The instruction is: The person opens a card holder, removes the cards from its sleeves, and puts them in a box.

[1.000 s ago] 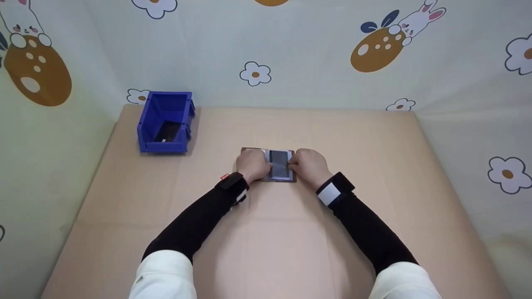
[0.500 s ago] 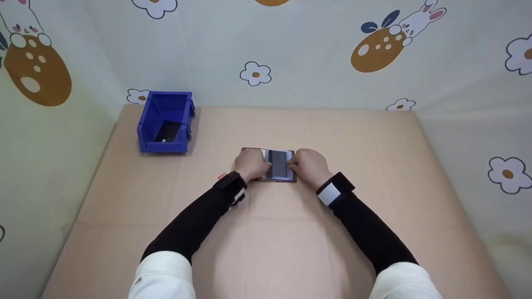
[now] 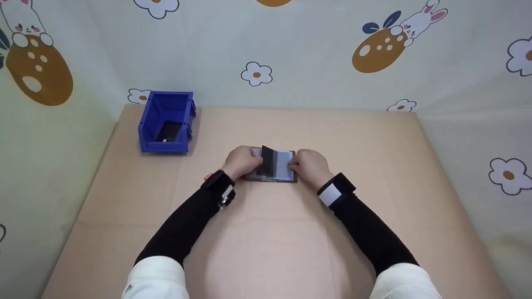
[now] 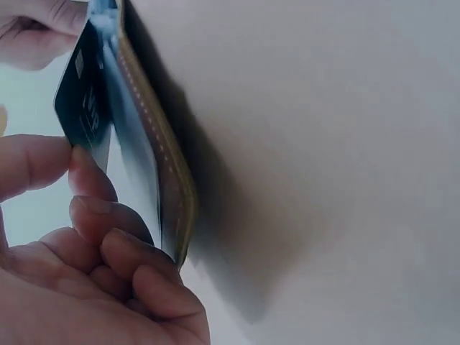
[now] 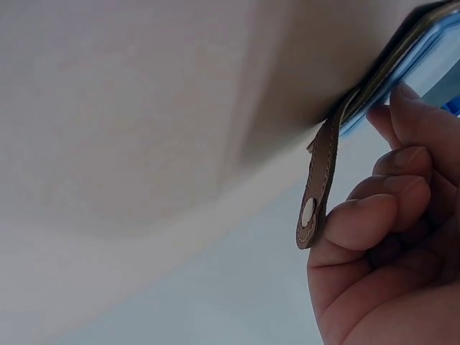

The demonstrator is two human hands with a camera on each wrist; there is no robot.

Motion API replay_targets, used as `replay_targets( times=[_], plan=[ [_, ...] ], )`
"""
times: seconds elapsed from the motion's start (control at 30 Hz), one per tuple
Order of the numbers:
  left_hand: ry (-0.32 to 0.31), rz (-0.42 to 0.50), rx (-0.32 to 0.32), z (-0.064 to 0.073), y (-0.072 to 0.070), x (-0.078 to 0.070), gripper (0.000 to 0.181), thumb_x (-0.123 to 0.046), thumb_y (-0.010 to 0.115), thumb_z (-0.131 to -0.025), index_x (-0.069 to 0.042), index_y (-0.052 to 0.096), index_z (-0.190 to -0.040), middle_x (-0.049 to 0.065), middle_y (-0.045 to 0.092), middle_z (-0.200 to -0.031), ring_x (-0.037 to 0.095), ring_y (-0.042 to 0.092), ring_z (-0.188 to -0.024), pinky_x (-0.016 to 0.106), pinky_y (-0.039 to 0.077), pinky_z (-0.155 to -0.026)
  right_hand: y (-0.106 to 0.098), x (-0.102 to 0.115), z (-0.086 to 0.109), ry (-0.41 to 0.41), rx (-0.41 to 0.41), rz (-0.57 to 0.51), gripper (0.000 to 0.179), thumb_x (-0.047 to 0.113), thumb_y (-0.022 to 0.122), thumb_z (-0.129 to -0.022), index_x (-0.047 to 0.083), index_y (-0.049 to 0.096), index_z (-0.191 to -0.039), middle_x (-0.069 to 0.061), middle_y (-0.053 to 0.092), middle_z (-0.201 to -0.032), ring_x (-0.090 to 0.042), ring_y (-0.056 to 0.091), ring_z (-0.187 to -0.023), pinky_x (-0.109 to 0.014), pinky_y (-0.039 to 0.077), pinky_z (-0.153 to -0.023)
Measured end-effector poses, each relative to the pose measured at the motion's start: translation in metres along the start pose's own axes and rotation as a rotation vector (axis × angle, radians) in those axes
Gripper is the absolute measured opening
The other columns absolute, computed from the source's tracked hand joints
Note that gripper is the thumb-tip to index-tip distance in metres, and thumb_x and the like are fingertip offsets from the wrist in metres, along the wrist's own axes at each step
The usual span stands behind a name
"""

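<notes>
A brown card holder point(image 3: 295, 179) with pale clear sleeves point(image 3: 284, 161) lies spread on the table between both hands. My left hand point(image 3: 241, 161) pinches a black card point(image 3: 267, 161) between thumb and forefinger. The card stands tilted over the holder's middle; in the left wrist view a chip and light lettering show on its dark face. My right hand point(image 3: 311, 167) pinches the sleeves at the holder's right edge with thumb and forefinger, its other fingers curled. Beside those fingers, in the right wrist view, hangs the holder's brown strap point(image 5: 318, 188) with a metal snap.
A blue bin point(image 3: 164, 147) stands at the back left of the table with a dark flat thing point(image 3: 168, 131) inside. The beige table point(image 3: 291, 232) meets a patterned cloth point(image 3: 307, 54) at the back and sides.
My left hand has moved left, bringing the black card from flat on the right side up to a tilt over the middle. The right hand has stayed at the right edge.
</notes>
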State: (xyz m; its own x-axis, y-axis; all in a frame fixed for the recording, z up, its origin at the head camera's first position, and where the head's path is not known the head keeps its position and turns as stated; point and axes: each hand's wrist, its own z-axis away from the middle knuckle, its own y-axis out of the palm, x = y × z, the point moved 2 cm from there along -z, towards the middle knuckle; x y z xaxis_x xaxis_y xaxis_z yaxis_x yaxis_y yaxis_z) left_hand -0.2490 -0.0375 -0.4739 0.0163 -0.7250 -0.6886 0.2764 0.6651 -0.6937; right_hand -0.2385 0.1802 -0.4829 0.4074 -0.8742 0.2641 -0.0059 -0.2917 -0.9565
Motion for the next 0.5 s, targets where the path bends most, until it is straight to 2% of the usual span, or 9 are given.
replay_targets(
  times=[0.13,0.3,0.5],
  plan=[
    [0.004,0.018,-0.019,0.001,-0.008,-0.001,0.037,-0.017,0.056,-0.082,-0.017,0.035,-0.052,-0.007,0.030,-0.049,0.012,0.034,-0.044,0.026,0.028,-0.048,-0.001,0.002,0.001,0.008,-0.007,-0.001,0.007,0.014,0.078,-0.084,0.011,0.081,-0.090,-0.005,0.068,-0.080,-0.027,0.066,-0.076,-0.042,0.052,-0.069],
    [0.035,0.006,-0.058,0.003,-0.022,-0.005,0.036,-0.017,0.054,-0.080,-0.019,0.034,-0.050,-0.008,0.029,-0.049,0.013,0.035,-0.048,0.027,0.028,-0.052,-0.001,0.003,0.001,0.015,-0.006,0.003,0.007,0.013,0.079,-0.083,0.009,0.081,-0.089,-0.006,0.068,-0.079,-0.027,0.066,-0.075,-0.042,0.052,-0.068],
    [0.038,0.104,-0.052,0.007,-0.040,-0.012,0.038,-0.017,0.055,-0.083,-0.018,0.036,-0.050,-0.009,0.030,-0.049,0.009,0.030,-0.045,0.025,0.024,-0.047,-0.001,0.003,0.001,0.017,-0.001,0.005,0.008,0.014,0.079,-0.083,0.010,0.081,-0.089,-0.006,0.069,-0.081,-0.027,0.067,-0.077,-0.042,0.053,-0.068]
  ],
)
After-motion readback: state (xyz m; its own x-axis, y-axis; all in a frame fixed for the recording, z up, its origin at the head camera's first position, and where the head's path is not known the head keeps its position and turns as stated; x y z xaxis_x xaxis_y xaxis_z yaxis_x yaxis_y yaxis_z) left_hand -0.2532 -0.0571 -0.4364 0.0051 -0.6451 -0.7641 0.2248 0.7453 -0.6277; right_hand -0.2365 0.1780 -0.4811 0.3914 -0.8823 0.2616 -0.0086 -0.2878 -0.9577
